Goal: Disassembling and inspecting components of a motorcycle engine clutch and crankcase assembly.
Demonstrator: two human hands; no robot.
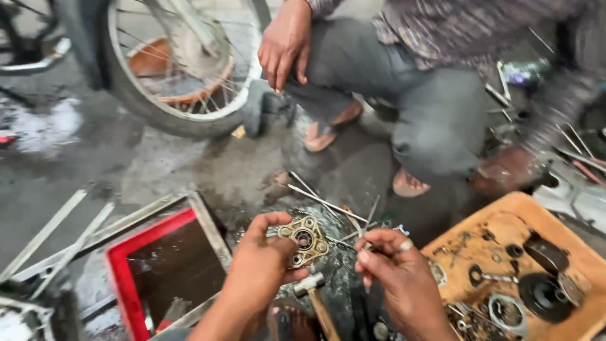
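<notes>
A person's left hand (262,262) is gripping a brass-coloured hub plate (305,240) with a central bearing and ringed holes, thumb arching over its upper edge and fingers curling beneath, low over a wet, oily workshop floor (189,164). The right hand (398,278), wearing a ring, is pinching something thin between thumb and fingertips just beside the plate; what it is pinching is too small and blurred to tell. A hammer (312,297) is lying below the plate, its handle cut off by the frame. An orange tray (587,252) of greasy parts is sitting at right, a red-rimmed box (126,252) at left. Opposite, a squatting co-worker's hand (284,41) is resting on a knee, near a spoked wheel (183,63).
</notes>
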